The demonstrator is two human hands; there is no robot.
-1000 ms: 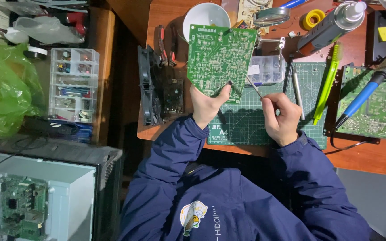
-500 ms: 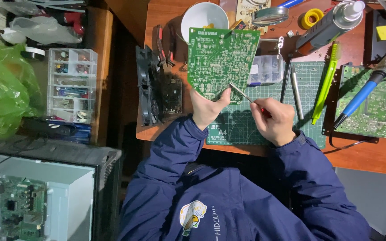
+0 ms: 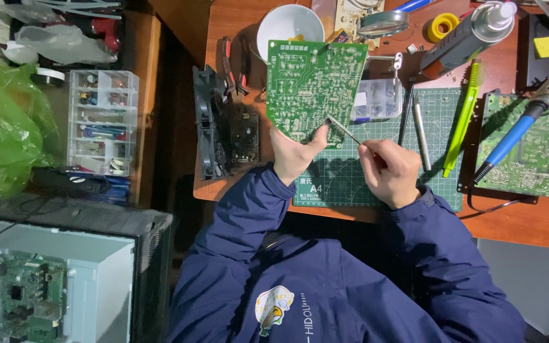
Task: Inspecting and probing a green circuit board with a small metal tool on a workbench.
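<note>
the left hand [image 3: 293, 155] holds a green circuit board [image 3: 312, 89] up over the counter [image 3: 516, 216], near its front left corner. the thumb and fingers pinch the bottom edge of the board, and its back side with the little solder dots faces up.

the right hand [image 3: 390, 171] is closed around thin metal tweezers [image 3: 344, 130]. the fingers are pressed together on the handle. a second ago the tweezers were off the board, pointing up beside it. now the tips are down at the bottom right corner of the board, touching it or just about. so the hand has moved in to work on one small spot there. the board has also tipped a little and come closer to the left edge of the counter.

under the hands lies a green cutting mat [image 3: 376, 184] at the front edge of the counter. on the mat are a green tool [image 3: 462, 121] and a metal pen-like tool [image 3: 419, 130]. a white bowl [image 3: 289, 25] sits at the back. a blue soldering iron [image 3: 522, 127] rests on a second green board [image 3: 532, 146] near the right edge. a clear parts box [image 3: 376, 101] is just behind the held board.
</note>
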